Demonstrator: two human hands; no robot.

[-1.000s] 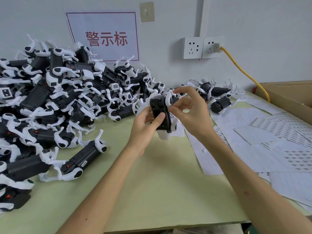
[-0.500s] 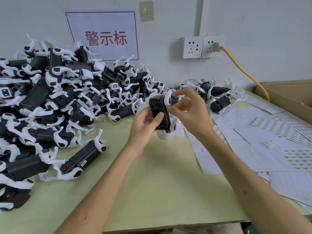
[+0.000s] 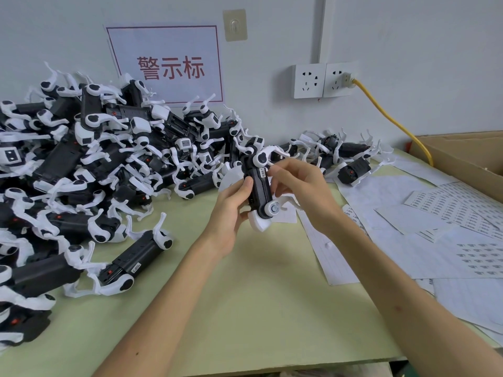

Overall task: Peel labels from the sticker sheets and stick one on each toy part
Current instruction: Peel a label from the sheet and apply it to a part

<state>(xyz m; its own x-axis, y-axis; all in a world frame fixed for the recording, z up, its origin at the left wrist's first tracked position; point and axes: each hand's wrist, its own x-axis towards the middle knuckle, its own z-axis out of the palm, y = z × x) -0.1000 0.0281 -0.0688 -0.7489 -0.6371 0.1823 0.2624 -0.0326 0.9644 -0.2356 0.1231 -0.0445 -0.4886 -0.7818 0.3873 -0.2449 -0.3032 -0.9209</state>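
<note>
Gripping toy part (image 3: 260, 191) round its body with left hand (image 3: 231, 205), upright at centre of frame, probably to steady it; pinching its upper end with right hand (image 3: 302, 191), seemingly to press white label (image 3: 262, 172) flat.

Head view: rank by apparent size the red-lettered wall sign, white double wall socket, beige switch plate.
1. red-lettered wall sign
2. white double wall socket
3. beige switch plate
All share one wall.
</note>
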